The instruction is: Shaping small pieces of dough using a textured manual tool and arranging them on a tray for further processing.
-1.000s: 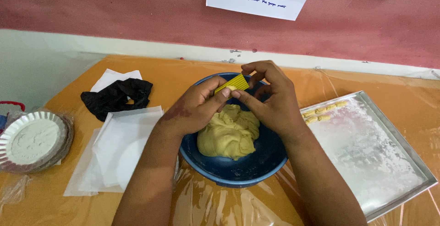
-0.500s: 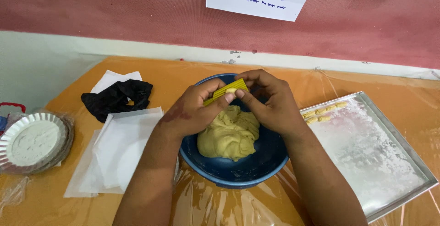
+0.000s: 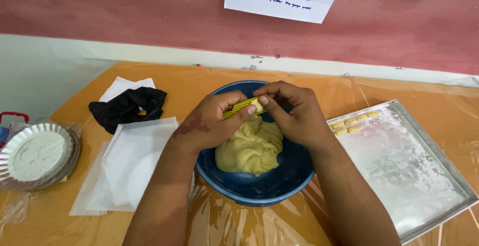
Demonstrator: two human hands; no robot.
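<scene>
**Head view: two hands press dough on a small yellow mould over a blue bowl**

Head camera looks down on an orange table covered with clear plastic film, set against a red and white wall. Largest on it is the floured metal baking tray at the right, with a short row of small ridged dough pieces lying along its far left corner. Next comes the blue bowl in the middle, holding a big lump of pale yellow dough. Left of the bowl lie sheets of white paper, and beyond them a crumpled black cloth rests partly on another white sheet. At the far left edge sits a foil dish of flour.

Both hands meet above the far side of the bowl, just over the dough lump. The left hand is closed around a small yellow ridged mould, fingers under it and thumb on top. The right hand is curled close against it, its thumb pressing a small bit of dough onto the mould's right end. The two hands touch at the fingertips.
</scene>
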